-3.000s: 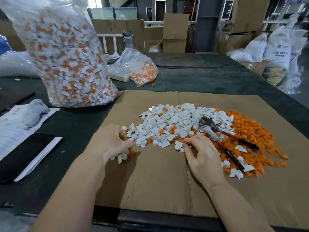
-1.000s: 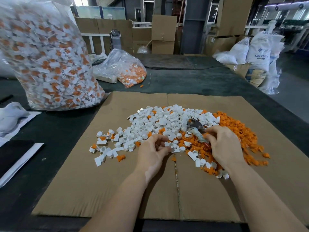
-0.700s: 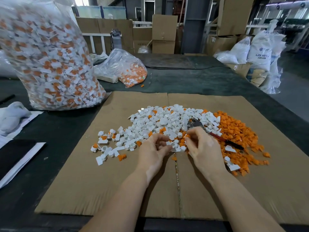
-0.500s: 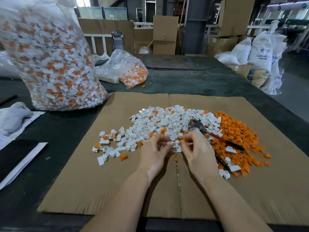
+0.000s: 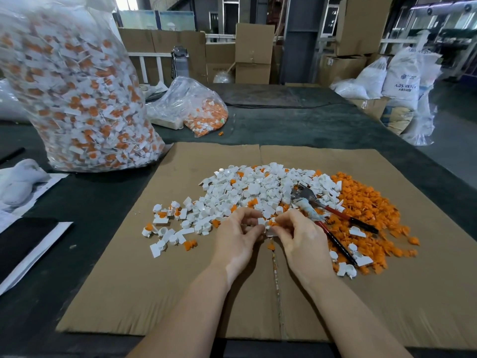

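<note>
Cardboard sheet (image 5: pixel 180 280), left hand (image 5: pixel 240 239) and right hand (image 5: pixel 302 239) now meeting, pinching one white-and-orange piece (image 5: pixel 265 223) (pliers (image 5: pixel 307 196) let go, lying beside)

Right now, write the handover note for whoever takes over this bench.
Hands: left hand and right hand both pinch one white-and-orange piece over the cardboard.
Things: white pile mid-sheet with some orange bits mixed in; orange pile to its right; pliers lie across both, untouched.
Done, probably: the small scatter at the sheet's left.
Left: most of both piles.
</note>
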The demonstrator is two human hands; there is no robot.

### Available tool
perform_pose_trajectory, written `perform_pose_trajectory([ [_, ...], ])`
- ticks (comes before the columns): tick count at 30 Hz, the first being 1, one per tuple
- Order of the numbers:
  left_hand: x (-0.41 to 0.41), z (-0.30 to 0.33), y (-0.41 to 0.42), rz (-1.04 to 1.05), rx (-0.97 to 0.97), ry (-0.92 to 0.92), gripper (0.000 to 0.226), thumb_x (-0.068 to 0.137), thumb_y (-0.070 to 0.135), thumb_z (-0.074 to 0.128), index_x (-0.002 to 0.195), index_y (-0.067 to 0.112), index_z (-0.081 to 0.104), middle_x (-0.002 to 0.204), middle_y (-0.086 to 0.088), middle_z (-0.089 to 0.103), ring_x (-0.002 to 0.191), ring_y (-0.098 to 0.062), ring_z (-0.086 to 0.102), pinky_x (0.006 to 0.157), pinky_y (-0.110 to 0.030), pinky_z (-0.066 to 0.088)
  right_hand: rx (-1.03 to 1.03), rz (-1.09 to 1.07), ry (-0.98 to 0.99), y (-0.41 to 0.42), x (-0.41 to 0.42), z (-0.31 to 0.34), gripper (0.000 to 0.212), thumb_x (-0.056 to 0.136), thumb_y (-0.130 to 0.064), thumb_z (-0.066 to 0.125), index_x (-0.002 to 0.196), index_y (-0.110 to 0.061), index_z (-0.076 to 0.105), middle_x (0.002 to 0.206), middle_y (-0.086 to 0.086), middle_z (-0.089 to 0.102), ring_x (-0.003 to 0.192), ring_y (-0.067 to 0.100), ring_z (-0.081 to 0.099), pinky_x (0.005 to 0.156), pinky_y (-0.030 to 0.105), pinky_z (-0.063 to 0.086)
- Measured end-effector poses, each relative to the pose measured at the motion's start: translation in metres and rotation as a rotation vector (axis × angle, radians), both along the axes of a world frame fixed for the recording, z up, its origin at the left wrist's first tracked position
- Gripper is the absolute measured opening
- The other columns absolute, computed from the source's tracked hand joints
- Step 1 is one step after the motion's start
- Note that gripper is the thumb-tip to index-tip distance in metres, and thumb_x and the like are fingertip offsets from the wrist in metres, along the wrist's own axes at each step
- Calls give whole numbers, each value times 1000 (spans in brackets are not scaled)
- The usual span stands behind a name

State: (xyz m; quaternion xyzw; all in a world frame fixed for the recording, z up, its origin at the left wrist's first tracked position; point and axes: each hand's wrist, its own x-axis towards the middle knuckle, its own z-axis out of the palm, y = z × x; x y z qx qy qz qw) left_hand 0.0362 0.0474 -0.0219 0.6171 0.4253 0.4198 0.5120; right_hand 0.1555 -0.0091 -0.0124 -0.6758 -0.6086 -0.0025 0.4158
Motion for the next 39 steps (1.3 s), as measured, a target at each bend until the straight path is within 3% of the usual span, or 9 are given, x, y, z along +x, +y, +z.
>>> perform_pose_trajectory([
  [6,1,0,-1,13,-28,-34,23,82,-2,66,87,20,62,74,-3,60,64,-14,62,61,-18,51,1,10,-18,3,-2,2,3,82,-7,67,85,-7,68,82,3,66,80,17,59,72,31,49],
  [10,1,-1,-1,32,-19,-45,26,81,-5,66,84,20,62,72,-4,60,64,-17,61,63,-24,53,-22,16,-75,4,-5,1,4,80,-5,68,82,-8,69,79,2,65,78,17,59,70,26,45],
  [15,1,-1,-1,25,-59,-110,27,82,-10,61,83,17,63,63,-1,59,52,-8,59,58,-21,53,-44,-16,-26,6,-6,1,2,82,-10,67,84,-9,68,76,0,65,74,14,57,65,20,39],
  [21,-1,1,-2,2,-50,-80,23,82,-11,61,85,12,63,64,-3,61,52,-4,59,57,-17,51,-67,12,-33,5,-7,3,3,81,-7,67,78,-6,67,71,3,64,68,16,56,65,31,47],
  [25,2,2,-5,16,17,38,27,81,-8,62,80,19,62,65,-2,62,55,-7,59,62,-16,50,-59,8,-36,2,-8,1,5,78,-3,67,74,-5,67,68,4,64,65,18,56,62,32,46],
  [32,3,2,-6,8,81,125,20,83,-2,65,83,18,63,74,-6,65,68,-17,62,74,-31,54,-135,-3,-6,5,-1,1,4,81,-11,67,79,-12,70,74,-1,67,68,11,56,61,19,37],
  [36,4,3,-6,32,90,140,19,84,0,65,82,19,63,71,-2,63,66,-14,61,69,-23,52,-120,8,23,5,-2,3,5,82,-12,67,83,-11,71,76,-1,68,72,12,61,68,26,48],
  [39,1,6,-4,42,-17,20,20,86,-5,60,85,15,62,67,-3,59,57,-8,59,59,-15,49,-92,51,79,6,-3,6,6,83,-14,69,87,-11,70,73,-4,66,69,6,58,66,17,47],
])
